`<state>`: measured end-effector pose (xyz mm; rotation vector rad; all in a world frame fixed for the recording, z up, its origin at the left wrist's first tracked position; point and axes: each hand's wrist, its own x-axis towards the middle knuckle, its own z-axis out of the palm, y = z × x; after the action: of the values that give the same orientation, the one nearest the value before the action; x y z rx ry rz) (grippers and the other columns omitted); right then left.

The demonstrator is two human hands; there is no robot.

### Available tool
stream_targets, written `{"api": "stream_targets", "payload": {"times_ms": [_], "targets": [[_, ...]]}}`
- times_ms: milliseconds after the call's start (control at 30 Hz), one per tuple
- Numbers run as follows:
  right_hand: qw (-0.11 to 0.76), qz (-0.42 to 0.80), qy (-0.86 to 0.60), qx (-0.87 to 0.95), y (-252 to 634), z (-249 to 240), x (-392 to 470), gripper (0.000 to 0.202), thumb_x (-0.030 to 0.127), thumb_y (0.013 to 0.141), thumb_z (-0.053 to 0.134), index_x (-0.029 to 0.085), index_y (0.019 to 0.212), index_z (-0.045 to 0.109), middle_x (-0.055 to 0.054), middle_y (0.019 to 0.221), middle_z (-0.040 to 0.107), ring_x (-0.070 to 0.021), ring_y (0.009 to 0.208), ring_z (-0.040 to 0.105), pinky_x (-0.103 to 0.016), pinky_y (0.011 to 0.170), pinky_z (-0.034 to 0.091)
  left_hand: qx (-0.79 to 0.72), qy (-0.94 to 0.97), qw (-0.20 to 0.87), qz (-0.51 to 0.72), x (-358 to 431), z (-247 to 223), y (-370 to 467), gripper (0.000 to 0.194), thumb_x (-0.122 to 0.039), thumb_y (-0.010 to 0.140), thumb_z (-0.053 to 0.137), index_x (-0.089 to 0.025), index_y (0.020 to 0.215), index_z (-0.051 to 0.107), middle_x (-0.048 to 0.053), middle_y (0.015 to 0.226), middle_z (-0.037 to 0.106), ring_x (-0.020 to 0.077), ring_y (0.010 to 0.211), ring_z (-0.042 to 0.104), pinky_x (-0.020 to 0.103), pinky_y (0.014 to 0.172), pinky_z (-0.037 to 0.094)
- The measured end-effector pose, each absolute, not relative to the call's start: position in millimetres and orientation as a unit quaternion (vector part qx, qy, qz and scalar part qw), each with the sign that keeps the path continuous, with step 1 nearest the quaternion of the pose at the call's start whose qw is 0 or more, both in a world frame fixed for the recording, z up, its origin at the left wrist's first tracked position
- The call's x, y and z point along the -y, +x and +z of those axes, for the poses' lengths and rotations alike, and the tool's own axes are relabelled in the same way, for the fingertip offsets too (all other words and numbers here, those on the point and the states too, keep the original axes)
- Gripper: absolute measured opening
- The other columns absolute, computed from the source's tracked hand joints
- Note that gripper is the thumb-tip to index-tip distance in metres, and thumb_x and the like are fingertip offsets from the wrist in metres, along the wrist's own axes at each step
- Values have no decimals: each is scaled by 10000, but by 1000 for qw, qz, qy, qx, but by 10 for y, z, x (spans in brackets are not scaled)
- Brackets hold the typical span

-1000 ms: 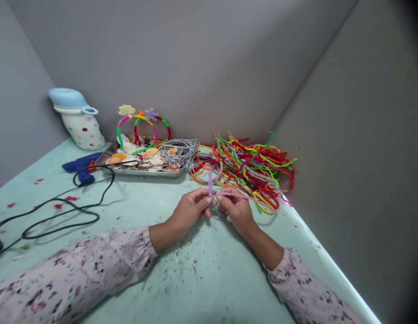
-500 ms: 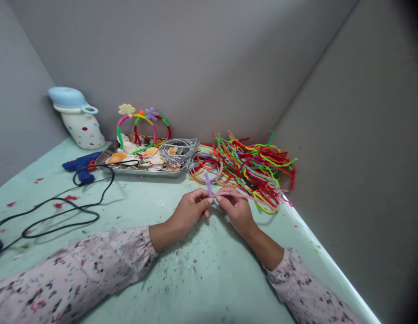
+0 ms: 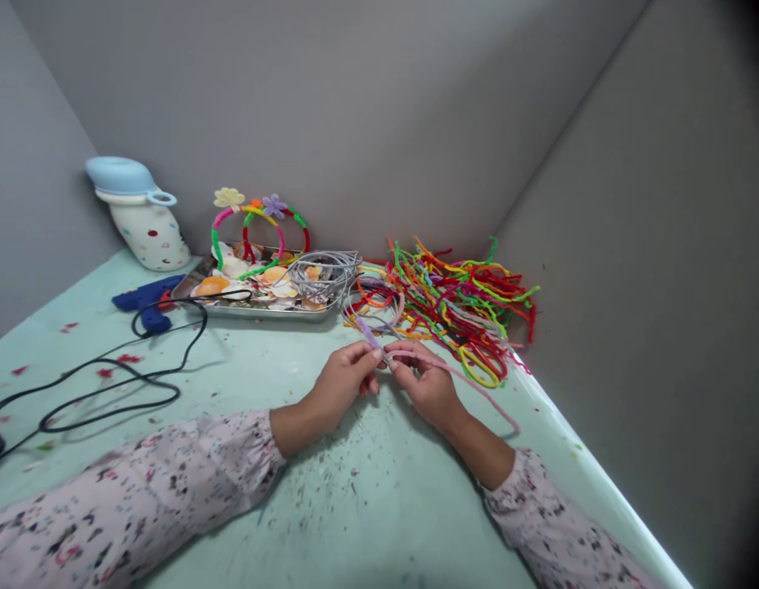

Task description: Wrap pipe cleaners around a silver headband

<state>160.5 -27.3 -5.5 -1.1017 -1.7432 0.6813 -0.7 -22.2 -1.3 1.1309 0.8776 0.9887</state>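
Fingertips almost meeting, my two hands work just above the middle of the table. My left hand (image 3: pixel 348 378) is closed in a pinch at the lower end of a short purple pipe cleaner piece (image 3: pixel 366 331), which leans up and to the left. Thumb and fingers of my right hand (image 3: pixel 429 383) pinch a pink pipe cleaner (image 3: pixel 471 383) close to that same spot. Its long free end trails over the right hand and droops to the right. Fingers hide the place where purple and pink come together.
Behind my hands lie a pile of coloured pipe cleaners (image 3: pixel 459 303) and coiled grey wire (image 3: pixel 324 274). A metal tray (image 3: pixel 269 312) of shells holds two flower-topped hoops (image 3: pixel 248 237). On the left are a blue glue gun (image 3: pixel 150 298), its black cord (image 3: pixel 134 368) and a bottle (image 3: pixel 146 225).
The purple piece has tipped from nearly upright to leaning left. The pink pipe cleaner's free end has swung down, nearer my right forearm. Both hands stay almost in place.
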Motion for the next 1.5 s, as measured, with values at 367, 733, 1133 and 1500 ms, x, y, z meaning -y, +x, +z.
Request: {"api": "stream_targets", "payload": {"times_ms": [367,733,1133,1500], "targets": [[449,262,-465,717,1641,-39,272,125,264,855,566,200,917,654,-28,827,654,-177,761,596,-285,684,454,-406,497,641,421,205,-33,11,300,-438,827,574,-158,732,528,-29,508,529,80,436,453,205,457,337],[487,307,-484,659,1631,-157,207,235,412,868,567,193,810,631,-20,767,611,-154,654,545,-259,592,457,-405,502,646,409,187,-63,1,315,-439,829,572,-161,685,534,-16,478,530,88,424,458,213,459,319],[471,319,-494,658,1615,-160,220,312,448,875,554,184,743,655,-21,709,613,-146,597,528,-252,532,450,-411,517,642,390,186,-47,5,356,-470,826,560,-157,659,529,-17,468,515,88,393,469,212,415,307],[469,309,-488,668,1625,-162,220,292,438,879,555,202,723,628,8,635,589,-135,535,511,-254,524,426,-427,515,643,374,195,3,19,333,-457,806,566,-152,673,544,-33,516,499,64,367,427,201,372,266]]}}
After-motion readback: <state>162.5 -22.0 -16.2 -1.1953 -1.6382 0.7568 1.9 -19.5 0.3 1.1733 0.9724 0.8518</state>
